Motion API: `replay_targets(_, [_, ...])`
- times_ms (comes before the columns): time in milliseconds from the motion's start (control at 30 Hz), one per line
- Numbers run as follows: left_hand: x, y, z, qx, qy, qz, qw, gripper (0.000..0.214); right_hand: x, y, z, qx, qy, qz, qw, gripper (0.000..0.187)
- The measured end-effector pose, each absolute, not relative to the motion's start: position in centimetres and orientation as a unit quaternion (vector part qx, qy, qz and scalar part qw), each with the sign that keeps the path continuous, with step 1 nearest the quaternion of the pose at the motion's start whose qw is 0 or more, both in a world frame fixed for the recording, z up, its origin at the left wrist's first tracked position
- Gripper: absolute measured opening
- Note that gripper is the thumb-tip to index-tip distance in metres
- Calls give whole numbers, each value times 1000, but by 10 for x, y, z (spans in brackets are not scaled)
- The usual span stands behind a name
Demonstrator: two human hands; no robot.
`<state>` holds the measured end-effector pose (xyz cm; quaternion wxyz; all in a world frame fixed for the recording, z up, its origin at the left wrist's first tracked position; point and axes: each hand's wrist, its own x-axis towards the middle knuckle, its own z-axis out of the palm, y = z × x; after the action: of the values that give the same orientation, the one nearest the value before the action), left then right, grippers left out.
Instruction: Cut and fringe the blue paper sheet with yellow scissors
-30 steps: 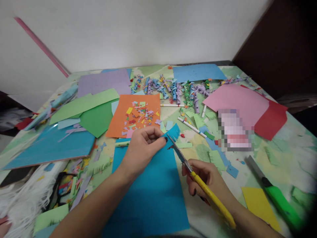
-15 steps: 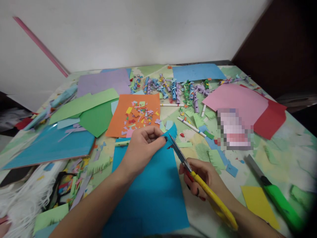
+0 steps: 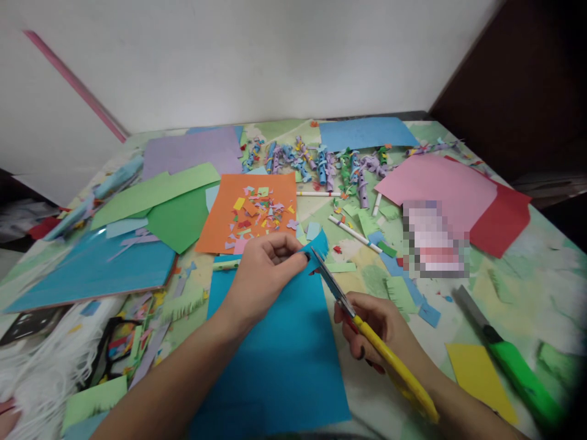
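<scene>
My left hand (image 3: 263,269) pinches a small blue paper piece (image 3: 316,245) with a fringed top edge, held just above a big blue sheet (image 3: 275,354). My right hand (image 3: 380,327) grips yellow-handled scissors (image 3: 367,333). Their blades reach up and left, and the tips meet the lower edge of the small blue piece beside my left fingertips.
An orange sheet (image 3: 229,208) strewn with coloured scraps lies behind my left hand. Green, purple, pink and red sheets, rolled paper curls (image 3: 321,165), marker pens (image 3: 353,233) and a green-handled cutter (image 3: 509,357) are spread over the table. A yellow piece (image 3: 477,370) lies at the right.
The scissor blades have slid a little left along the small blue piece, which now sits slightly lower. My left hand has stayed in place.
</scene>
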<state>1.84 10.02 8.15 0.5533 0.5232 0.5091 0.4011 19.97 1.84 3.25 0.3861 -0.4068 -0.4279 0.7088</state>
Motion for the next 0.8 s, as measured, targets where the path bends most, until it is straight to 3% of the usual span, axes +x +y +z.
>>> replay_targets(167, [18,100,83,522,509,401,555,7,199,20,34,-416,-439,697,384,43])
replay_targets(500, [18,100,82,518,514,399,556,6,199,19,30,-440,-451,677,380,32])
replay_targets(800, [17,100,82,519,504,403,561,7,200,18,35,-432,-417,713,361,36])
